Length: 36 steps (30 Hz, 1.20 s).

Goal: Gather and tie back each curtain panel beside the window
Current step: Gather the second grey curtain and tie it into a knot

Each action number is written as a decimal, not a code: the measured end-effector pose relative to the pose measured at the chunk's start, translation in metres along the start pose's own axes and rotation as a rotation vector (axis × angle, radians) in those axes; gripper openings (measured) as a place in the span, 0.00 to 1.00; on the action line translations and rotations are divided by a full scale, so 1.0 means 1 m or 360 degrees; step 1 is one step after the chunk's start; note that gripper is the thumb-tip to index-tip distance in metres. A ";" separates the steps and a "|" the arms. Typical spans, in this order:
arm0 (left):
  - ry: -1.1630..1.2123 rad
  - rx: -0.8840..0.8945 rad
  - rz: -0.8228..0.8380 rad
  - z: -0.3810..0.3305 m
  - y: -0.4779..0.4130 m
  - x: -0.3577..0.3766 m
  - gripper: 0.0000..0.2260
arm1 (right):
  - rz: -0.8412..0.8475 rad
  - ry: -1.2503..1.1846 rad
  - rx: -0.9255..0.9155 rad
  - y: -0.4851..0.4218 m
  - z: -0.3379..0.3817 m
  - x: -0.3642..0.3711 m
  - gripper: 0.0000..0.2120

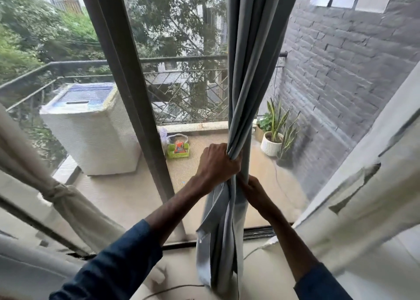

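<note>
A grey curtain panel (248, 72) hangs in front of the window, bunched into a narrow column at its middle. My left hand (217, 163) grips the gathered folds from the left at waist height. Just below, my right hand (253, 189) holds the same bundle from the right, its fingers partly hidden behind the cloth. Under the hands the grey cloth (218, 243) falls loose to the floor. At the far left a cream curtain panel (59, 193) is knotted back. A white curtain (363, 186) hangs loose at the right.
A dark window frame post (136, 95) stands left of the grey curtain. Outside on the balcony are a white washing machine (91, 129), a green box (178, 151), potted plants (273, 136) and a grey brick wall (352, 72). A thin cable (172, 288) lies on the floor.
</note>
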<state>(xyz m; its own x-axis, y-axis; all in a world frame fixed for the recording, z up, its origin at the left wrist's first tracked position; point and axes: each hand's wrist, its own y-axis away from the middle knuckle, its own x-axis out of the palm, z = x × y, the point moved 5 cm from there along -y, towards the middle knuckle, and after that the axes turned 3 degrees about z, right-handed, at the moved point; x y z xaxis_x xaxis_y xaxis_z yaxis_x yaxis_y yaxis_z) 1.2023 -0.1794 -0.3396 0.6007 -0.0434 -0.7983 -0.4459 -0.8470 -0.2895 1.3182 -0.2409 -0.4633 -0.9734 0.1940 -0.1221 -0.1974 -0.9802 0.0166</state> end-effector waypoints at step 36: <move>-0.0202 -0.0137 0.0177 0.034 -0.064 0.007 0.05 | -0.0614 0.0332 -0.0260 0.043 0.030 0.028 0.09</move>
<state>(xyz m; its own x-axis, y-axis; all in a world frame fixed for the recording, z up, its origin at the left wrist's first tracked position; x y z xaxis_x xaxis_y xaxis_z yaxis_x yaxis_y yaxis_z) 1.2129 -0.1080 -0.3448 0.4600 -0.0767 -0.8846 -0.4431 -0.8832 -0.1539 1.2786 -0.2766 -0.4360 -0.7848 0.5498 -0.2861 -0.5032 -0.8347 -0.2236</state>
